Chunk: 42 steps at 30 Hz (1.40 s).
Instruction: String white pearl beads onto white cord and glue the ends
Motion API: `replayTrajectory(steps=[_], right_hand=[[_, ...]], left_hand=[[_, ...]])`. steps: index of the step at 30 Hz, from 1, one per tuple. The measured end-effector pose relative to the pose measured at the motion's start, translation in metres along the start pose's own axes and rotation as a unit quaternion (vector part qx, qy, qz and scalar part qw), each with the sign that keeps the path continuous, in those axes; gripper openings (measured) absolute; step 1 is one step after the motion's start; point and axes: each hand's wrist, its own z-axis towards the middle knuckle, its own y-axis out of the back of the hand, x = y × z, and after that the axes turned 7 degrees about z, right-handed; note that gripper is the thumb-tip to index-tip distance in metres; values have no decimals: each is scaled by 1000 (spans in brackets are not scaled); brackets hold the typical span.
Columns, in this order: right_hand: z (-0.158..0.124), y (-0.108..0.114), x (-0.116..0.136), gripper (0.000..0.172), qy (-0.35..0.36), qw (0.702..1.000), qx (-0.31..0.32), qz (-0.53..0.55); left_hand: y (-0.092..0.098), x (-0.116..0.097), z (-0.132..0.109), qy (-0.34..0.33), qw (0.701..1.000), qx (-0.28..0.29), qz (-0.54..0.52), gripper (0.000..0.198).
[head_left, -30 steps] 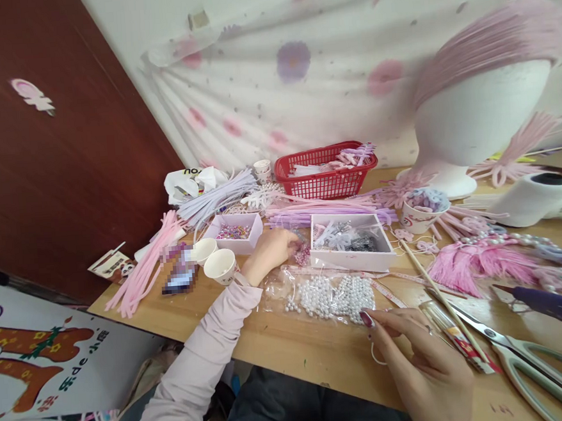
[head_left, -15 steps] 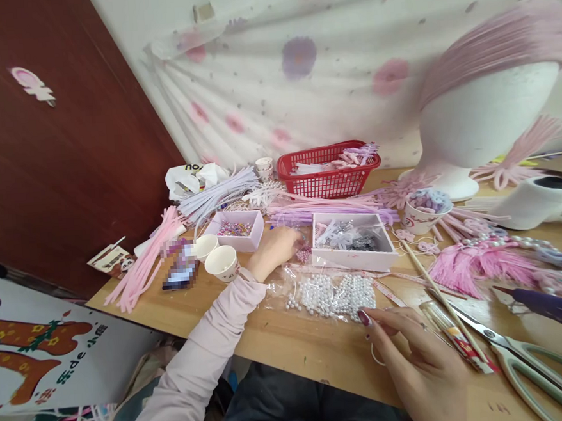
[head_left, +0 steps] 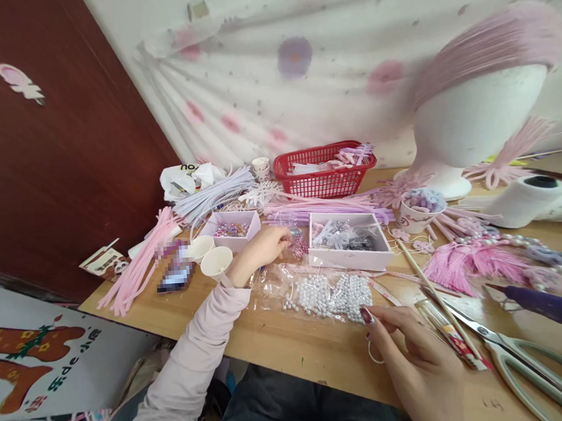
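Observation:
My left hand (head_left: pixel 263 249) reaches over the table with its fingers curled together, beside a small clear bag of pink beads (head_left: pixel 297 243). What its fingertips hold, if anything, is too small to make out. Near the front edge my right hand (head_left: pixel 411 362) is closed in a pinch, with a thin white cord (head_left: pixel 374 353) looping below its fingers. Between the hands lies a clear bag of white pearl beads (head_left: pixel 316 296). Behind them stand a white box of bows and trims (head_left: pixel 349 261) and a lilac box of mixed colourful beads (head_left: pixel 232 243).
Paper cups (head_left: pixel 216 264) stand left of my left wrist. Scissors (head_left: pixel 507 355), a wooden stick (head_left: pixel 428 280) and a purple glue gun (head_left: pixel 547 304) lie right. A red basket (head_left: pixel 324 183) and a white foam head (head_left: pixel 476 113) stand behind. Pink fuzzy stems (head_left: pixel 138 265) lie left.
My left hand has drawn back a little to the left, away from the pink beads, and its fingers show more. My right hand keeps its pinch in nearly the same place.

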Motion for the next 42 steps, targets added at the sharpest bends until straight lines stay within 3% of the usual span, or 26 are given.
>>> replayTrajectory(steps=[5, 8, 9, 10, 11, 14, 17, 20, 26, 32, 42], right_hand=[[3, -2, 3, 7, 10, 1000, -7, -1], [5, -3, 0, 8, 18, 1000, -11, -17], [5, -3, 1, 9, 21, 999, -8, -23], [5, -4, 2, 9, 24, 999, -4, -25], [5, -5, 5, 11, 27, 999, 4, -23], [6, -11, 20, 16, 39, 999, 35, 6], [8, -20, 38, 20, 53, 995, 71, 38], [9, -27, 49, 20, 45, 994, 90, 46], [11, -31, 53, 18, 38, 996, 73, 21], [11, -31, 50, 17, 26, 996, 83, 12], [12, -29, 52, 16, 8, 997, 81, 12]], left_hand=[[16, -3, -33, 36, 994, -89, -51, 13], [8, -14, -68, 77, 978, -175, -82, 10], [2, -20, -79, 94, 956, -222, -170, 5], [-6, -27, -91, 98, 921, -244, -286, 5], [-15, -35, -100, 90, 880, -232, -404, 13], [-41, -59, -118, 65, 738, -105, -664, 28], [-59, -76, -121, 61, 613, -44, -786, 31], [-68, -84, -119, 74, 544, -26, -835, 27], [-68, -90, -119, 122, 471, 6, -874, 15], [-62, -95, -117, 170, 380, 51, -908, 15], [-65, -98, -118, 167, 356, 57, -918, 13]])
